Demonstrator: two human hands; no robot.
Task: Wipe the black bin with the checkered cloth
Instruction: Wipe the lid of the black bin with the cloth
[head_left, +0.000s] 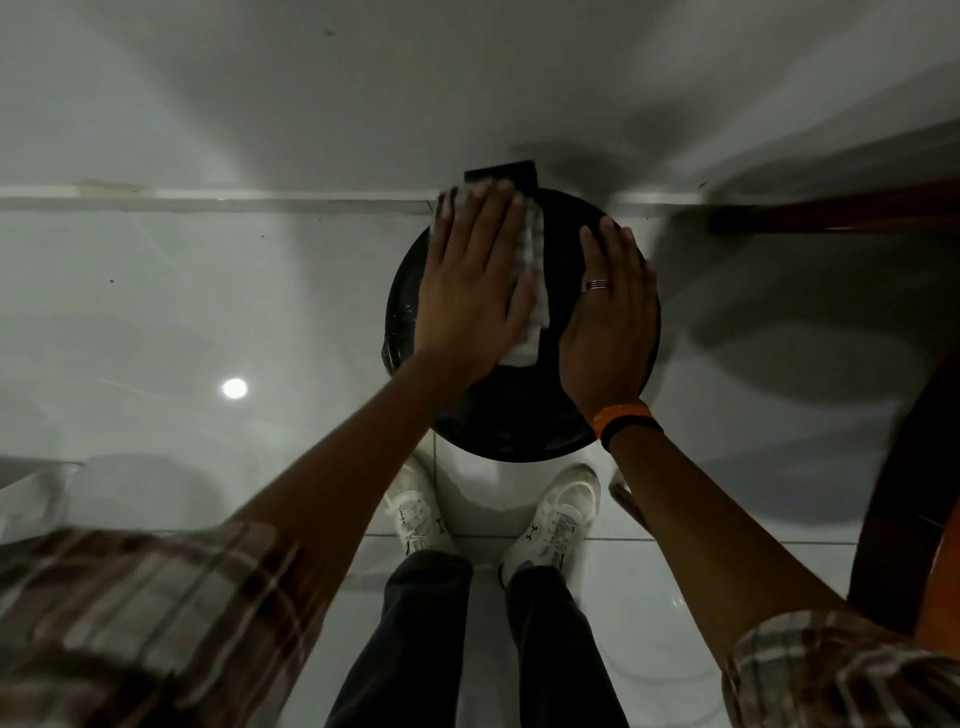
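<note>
A round black bin (498, 426) with a domed lid stands on the white tiled floor against the wall, seen from straight above. My left hand (467, 291) lies flat on the left half of the lid, fingers together, pressing the pale checkered cloth (535, 291) onto it. The cloth shows beyond my fingertips and along the hand's right side. My right hand (610, 322), with a ring and an orange and black wristband, rests flat on the right half of the lid and holds nothing.
My two white shoes (421, 514) stand just in front of the bin. A dark wooden piece of furniture (904, 499) curves along the right edge, with a wooden bar (831, 213) at the upper right. The skirting line of the wall (208, 200) runs behind the bin.
</note>
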